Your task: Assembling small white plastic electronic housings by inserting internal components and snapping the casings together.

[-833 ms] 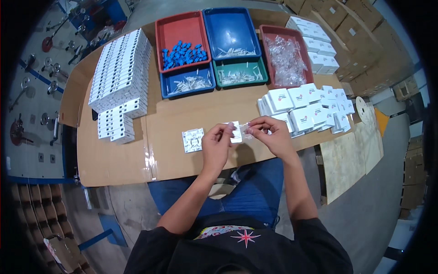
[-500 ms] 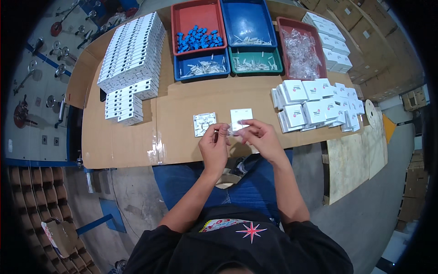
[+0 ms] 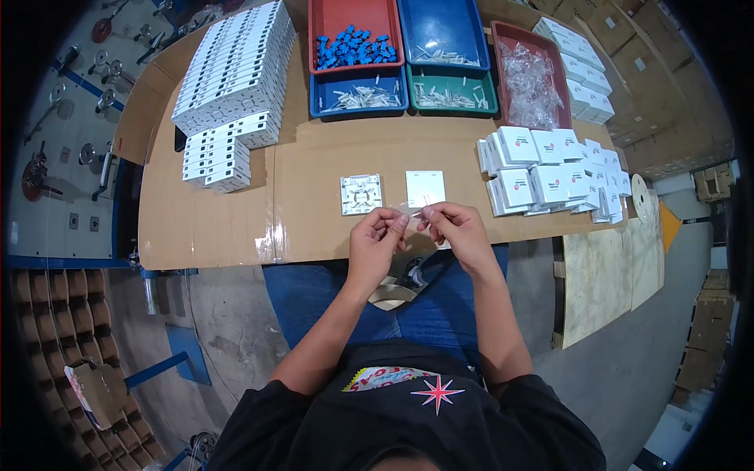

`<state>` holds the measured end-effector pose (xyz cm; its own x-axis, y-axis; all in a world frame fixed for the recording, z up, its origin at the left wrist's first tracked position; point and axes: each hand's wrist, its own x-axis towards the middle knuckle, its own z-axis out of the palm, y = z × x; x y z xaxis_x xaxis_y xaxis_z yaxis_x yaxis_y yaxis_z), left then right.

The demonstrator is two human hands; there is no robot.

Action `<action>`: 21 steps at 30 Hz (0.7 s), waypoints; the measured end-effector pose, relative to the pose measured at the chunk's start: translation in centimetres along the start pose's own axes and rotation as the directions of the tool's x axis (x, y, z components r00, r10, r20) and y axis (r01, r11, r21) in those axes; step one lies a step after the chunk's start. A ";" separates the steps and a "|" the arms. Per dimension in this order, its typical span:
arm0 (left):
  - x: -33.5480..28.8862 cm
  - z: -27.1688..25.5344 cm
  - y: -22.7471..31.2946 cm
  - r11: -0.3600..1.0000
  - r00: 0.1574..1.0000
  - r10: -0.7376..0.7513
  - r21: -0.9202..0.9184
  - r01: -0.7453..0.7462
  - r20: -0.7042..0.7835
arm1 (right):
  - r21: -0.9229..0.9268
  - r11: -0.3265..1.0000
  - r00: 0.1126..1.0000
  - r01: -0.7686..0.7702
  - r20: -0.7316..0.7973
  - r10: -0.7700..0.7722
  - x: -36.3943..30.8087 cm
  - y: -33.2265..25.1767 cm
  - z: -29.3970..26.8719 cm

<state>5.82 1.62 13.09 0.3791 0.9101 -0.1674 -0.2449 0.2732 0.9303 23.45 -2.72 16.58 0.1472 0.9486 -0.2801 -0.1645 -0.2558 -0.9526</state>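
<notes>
My left hand (image 3: 378, 239) and my right hand (image 3: 457, 232) are together over the table's front part, fingers pinched. Between their fingertips is a small clear plastic bag (image 3: 408, 208), partly hidden by the fingers. Thin white slivers (image 3: 426, 201) show at the right fingertips; I cannot make out whether they are in the bag. Just beyond my left hand lies a white square plastic tray-like part (image 3: 361, 195) with moulded detail facing up. A flat white square plate (image 3: 425, 187) lies beyond my right hand. Another white edge peeks out under the right hand.
Stacked white boxes (image 3: 232, 74) stand at the left. At the back are a red tray (image 3: 353, 14) of blue pieces, blue (image 3: 360, 113) and green trays (image 3: 455, 111) of thin white pieces, and a red tray (image 3: 562, 110) of clear plastic bags. White square packs (image 3: 546, 184) are piled right.
The view has shifted, so the table things sit a little higher. Both hands stay together at the plastic bag; thin white slivers now show at the right fingertips.
</notes>
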 end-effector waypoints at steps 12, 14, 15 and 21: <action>-0.9 0.0 -0.2 0.968 0.969 0.185 0.200 -0.152 -0.162 | -0.039 0.999 0.991 0.000 -0.136 -0.005 -0.7 1.3 1.6; -0.7 -0.3 -0.4 0.930 0.940 0.277 0.302 -0.210 -0.200 | -0.067 0.998 0.991 -0.009 -0.136 0.000 -0.8 1.4 1.9; -0.5 -0.7 -0.7 0.963 0.973 0.189 0.218 -0.158 -0.133 | -0.036 0.999 0.992 -0.015 -0.125 0.011 -0.9 1.5 2.1; -0.5 -1.8 -0.8 0.996 0.998 0.048 0.078 -0.044 -0.048 | 0.054 0.996 0.995 -0.067 -0.073 0.071 -1.1 1.4 1.9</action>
<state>4.26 1.54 11.88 0.3233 0.9362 -0.1380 -0.1906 0.2073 0.9595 21.21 -3.77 15.81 0.2056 0.9119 -0.3551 -0.2267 -0.3086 -0.9238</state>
